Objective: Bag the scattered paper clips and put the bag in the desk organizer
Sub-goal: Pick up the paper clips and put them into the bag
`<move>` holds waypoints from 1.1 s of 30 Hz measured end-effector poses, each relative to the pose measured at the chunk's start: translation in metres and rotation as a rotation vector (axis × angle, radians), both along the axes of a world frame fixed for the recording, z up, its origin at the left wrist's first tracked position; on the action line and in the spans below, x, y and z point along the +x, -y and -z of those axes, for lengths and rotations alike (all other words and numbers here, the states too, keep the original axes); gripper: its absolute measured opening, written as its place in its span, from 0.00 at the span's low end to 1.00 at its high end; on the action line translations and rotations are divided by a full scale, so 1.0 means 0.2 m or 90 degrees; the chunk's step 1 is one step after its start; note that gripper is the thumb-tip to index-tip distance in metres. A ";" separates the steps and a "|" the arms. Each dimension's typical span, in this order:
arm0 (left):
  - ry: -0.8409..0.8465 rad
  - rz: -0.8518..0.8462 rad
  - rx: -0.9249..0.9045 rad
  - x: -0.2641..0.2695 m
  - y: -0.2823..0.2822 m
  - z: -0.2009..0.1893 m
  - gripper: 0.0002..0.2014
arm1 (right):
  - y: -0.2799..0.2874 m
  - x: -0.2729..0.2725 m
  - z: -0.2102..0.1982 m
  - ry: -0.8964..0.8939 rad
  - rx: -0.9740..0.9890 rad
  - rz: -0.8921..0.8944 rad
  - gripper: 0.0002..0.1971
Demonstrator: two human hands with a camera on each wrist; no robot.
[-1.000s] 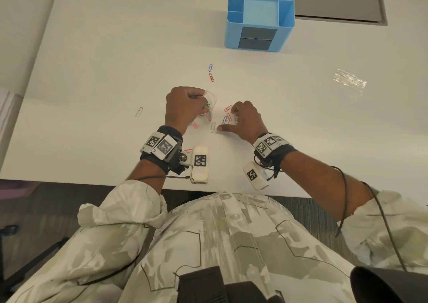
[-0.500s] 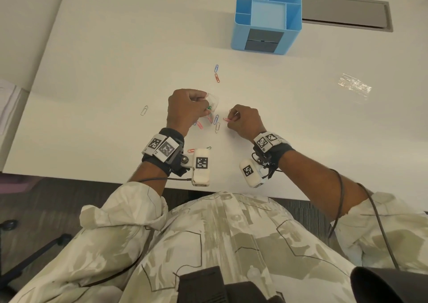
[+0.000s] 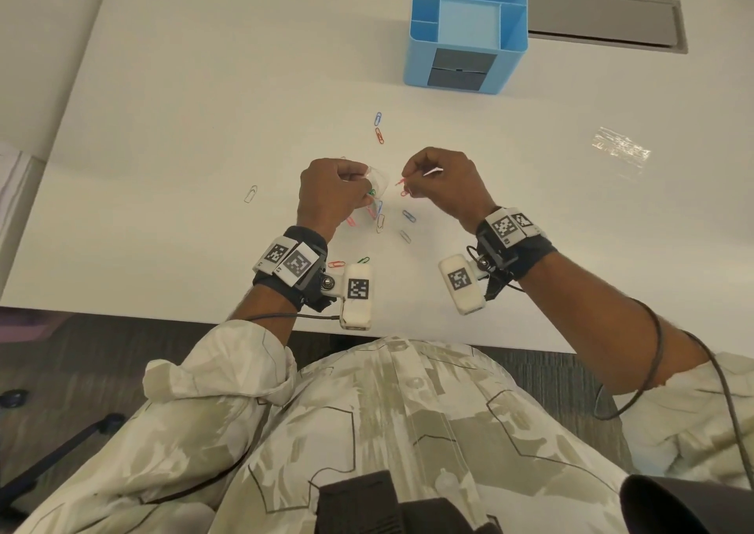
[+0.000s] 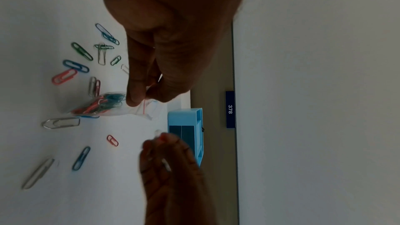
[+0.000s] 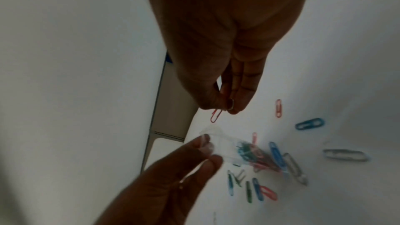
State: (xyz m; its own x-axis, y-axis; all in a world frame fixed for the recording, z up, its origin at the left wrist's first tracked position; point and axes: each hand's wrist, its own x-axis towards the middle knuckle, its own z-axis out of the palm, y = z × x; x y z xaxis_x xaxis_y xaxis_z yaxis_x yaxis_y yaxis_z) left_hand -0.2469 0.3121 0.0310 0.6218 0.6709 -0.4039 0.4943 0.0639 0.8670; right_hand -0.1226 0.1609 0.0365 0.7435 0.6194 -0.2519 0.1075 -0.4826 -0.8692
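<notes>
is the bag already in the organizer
No, the left hand holds the bag above the desk, well short of the blue organizer.

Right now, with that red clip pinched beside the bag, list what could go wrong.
1. The right hand pinches the red clip by its tip only; it could slip and drop.
2. The left hand pinches the clear bag near its mouth; the opening looks narrow, so the clip may miss.
3. The far silver clip could be overlooked.
</notes>
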 end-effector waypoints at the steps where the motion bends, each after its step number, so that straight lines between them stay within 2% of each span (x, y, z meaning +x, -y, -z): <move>1: -0.002 0.004 0.003 0.00 0.01 0.00 0.10 | -0.01 0.00 -0.04 0.005 0.010 -0.006 0.05; 6: 0.004 0.023 0.010 0.04 0.05 -0.01 0.12 | -0.06 -0.01 -0.12 0.160 -0.018 -0.075 0.06; 9: 0.011 0.034 0.024 0.05 0.07 -0.02 0.13 | -0.08 -0.03 -0.12 0.200 -0.042 -0.128 0.06; 14: 0.009 0.034 0.024 0.05 0.07 -0.02 0.13 | -0.08 -0.04 -0.10 0.204 -0.065 -0.115 0.10; 20: 0.011 0.028 0.020 0.04 0.07 -0.04 0.14 | -0.06 -0.02 -0.11 0.088 0.027 -0.008 0.09; 22: 0.010 0.020 0.022 0.04 0.06 -0.05 0.13 | -0.04 0.00 -0.08 0.080 0.019 0.010 0.08; 26: 0.009 0.003 0.012 0.03 0.04 -0.05 0.13 | 0.04 0.01 0.06 0.094 -0.094 -0.027 0.09; 30: 0.003 0.001 0.009 0.01 0.04 -0.05 0.14 | 0.11 -0.03 0.24 0.122 -0.223 -0.158 0.24; 33: 0.004 -0.003 0.005 0.00 0.04 -0.05 0.14 | 0.13 -0.10 0.32 0.172 -0.206 -0.212 0.25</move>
State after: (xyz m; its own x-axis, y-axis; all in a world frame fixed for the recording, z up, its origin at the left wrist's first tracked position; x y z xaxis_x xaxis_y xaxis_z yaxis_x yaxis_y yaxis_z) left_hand -0.2475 0.3049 0.0407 0.6213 0.6771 -0.3943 0.4887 0.0586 0.8705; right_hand -0.1432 0.1355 -0.0274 0.5845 0.7556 -0.2956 0.5004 -0.6225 -0.6017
